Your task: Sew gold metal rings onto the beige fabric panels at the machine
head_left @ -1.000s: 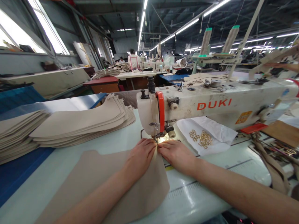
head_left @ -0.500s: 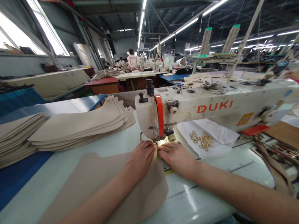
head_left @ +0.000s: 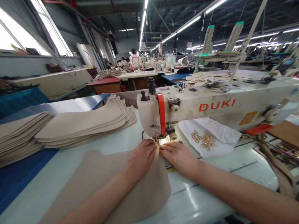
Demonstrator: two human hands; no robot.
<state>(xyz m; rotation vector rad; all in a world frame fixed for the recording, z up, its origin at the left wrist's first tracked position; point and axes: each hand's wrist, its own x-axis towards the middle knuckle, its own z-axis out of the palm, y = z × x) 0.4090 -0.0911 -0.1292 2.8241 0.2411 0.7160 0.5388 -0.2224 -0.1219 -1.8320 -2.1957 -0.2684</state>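
Here's the left hand [head_left: 142,158] and the right hand [head_left: 179,158], bunched nearly together below one sewing machine [head_left: 187,107], at the edge of one beige cloth [head_left: 148,193] on the counter [head_left: 198,207], pinching or merely pressing I can't tell, two cloth stacks [head_left: 81,121] lying left, two tall thread cones [head_left: 207,40] behind.

The machine [head_left: 205,93] stands just ahead of the left hand [head_left: 142,157] and right hand [head_left: 178,158], barring the way. Rings [head_left: 207,140] on paper [head_left: 225,137] lie ahead-right of the right hand; behind it, between forearm [head_left: 243,194] and cloth [head_left: 151,189], the surface [head_left: 183,207] is open. Ahead-left of the left hand, a bare strip [head_left: 112,141] reaches the stack [head_left: 81,124].
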